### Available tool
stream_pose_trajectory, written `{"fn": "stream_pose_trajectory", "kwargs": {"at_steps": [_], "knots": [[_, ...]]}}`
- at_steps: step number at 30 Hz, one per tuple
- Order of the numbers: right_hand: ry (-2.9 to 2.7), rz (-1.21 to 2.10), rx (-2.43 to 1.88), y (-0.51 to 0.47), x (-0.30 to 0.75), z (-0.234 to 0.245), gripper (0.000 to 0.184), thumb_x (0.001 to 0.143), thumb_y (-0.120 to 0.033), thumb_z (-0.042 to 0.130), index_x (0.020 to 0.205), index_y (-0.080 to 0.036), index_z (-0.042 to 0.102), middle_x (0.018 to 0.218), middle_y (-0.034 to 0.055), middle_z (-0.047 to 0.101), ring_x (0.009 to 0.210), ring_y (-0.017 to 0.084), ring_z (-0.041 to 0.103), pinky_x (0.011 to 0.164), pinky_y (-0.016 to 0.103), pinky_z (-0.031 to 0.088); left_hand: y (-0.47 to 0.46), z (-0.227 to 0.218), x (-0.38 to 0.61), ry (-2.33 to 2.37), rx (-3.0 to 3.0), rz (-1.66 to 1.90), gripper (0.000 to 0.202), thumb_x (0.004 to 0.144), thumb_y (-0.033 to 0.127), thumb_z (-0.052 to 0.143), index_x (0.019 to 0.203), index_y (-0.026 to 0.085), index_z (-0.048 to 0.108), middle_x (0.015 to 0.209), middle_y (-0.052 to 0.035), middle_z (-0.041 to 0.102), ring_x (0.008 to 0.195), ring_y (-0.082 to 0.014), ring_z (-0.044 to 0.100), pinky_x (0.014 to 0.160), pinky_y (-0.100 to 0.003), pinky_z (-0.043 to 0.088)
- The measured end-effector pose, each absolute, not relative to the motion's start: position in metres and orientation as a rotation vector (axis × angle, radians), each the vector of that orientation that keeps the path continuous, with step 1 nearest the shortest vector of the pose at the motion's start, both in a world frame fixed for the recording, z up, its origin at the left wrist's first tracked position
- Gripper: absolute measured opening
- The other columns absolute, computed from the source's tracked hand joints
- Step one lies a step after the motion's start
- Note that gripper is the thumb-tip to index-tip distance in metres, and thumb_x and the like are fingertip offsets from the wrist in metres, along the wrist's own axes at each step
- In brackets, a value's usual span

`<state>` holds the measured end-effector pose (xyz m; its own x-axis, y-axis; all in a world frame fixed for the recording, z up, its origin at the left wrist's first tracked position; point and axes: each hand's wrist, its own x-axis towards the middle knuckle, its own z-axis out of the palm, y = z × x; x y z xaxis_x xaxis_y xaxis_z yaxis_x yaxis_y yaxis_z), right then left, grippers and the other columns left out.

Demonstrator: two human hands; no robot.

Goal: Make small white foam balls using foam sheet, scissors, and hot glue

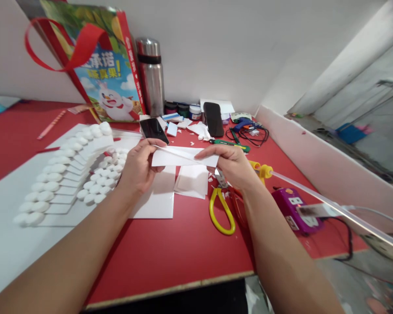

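Red covers the surface [190, 253] in front of a pale wall [216, 52], and I take my bearings from one pair of yellow-handled scissors [228, 212]. Beyond the scissors and slightly left, one white paper strip [185, 158], apparently folded, is held up off the surface: the left hand [140, 163] pinches one end, the right hand [232, 163] the other.

Uneven pulling could, I think, crease the strip askew or tear it, since it looks thin. A low sweep of the left forearm [81, 226] might knock the white discs [100, 187], well left of the scissors, out of their rows. An elbow catching the long clear rod [299, 188] could drag the glue gun [265, 171], right of the scissors.

Counting, I get one bag [113, 83], one flask [153, 83], two phones [213, 118], three small jars [194, 112] and one green knife [231, 145], all beyond the scissors; one purple power block [290, 207] sits to their right. Left of them, overlapping paper pieces [191, 181] defy counting; the discs are too crowded and blurred.
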<state>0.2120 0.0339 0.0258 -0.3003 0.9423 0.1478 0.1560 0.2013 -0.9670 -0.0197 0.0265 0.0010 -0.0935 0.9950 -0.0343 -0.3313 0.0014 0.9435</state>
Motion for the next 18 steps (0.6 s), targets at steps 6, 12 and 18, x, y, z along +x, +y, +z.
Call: {"fn": "stream_pose_trajectory", "kwargs": {"at_steps": [6, 12, 18], "knots": [[-1.718, 1.102, -1.063, 0.0333, 0.2127, 0.0305, 0.043, 0.066, -0.009, 0.049, 0.083, -0.025, 0.085, 0.09, 0.0016, 0.079, 0.081, 0.018, 0.068, 0.067, 0.029, 0.05, 0.024, 0.0002, -0.0172, 0.981, 0.855, 1.478, 0.012, 0.074, 0.025, 0.074, 0.08, 0.016, 0.071, 0.063, 0.0008, 0.061, 0.052, -0.0114, 0.054, 0.048, -0.024, 0.044], [-1.582, 1.311, -0.881, 0.035, 0.2174, 0.0339, 0.022, 0.08, -0.027, 0.066, 0.094, -0.026, 0.084, 0.115, 0.0039, 0.079, 0.117, 0.027, 0.069, 0.096, 0.038, 0.054, 0.0225, -0.006, -0.0192, 1.002, 1.049, 1.356, 0.035, 0.076, 0.024, 0.083, 0.109, 0.018, 0.072, 0.06, 0.0036, 0.063, 0.052, -0.0113, 0.058, 0.051, -0.021, 0.044], [-1.336, 1.635, -1.0, 0.039, 0.2135, 0.031, 0.068, 0.081, -0.081, 0.063, 0.106, -0.02, 0.081, 0.102, 0.0131, 0.081, 0.093, 0.028, 0.076, 0.081, 0.038, 0.06, 0.0183, -0.0027, -0.0159, 0.929, 1.125, 1.273, 0.032, 0.08, 0.029, 0.082, 0.109, 0.016, 0.075, 0.073, -0.0027, 0.074, 0.063, -0.0156, 0.068, 0.061, -0.025, 0.052]]}}
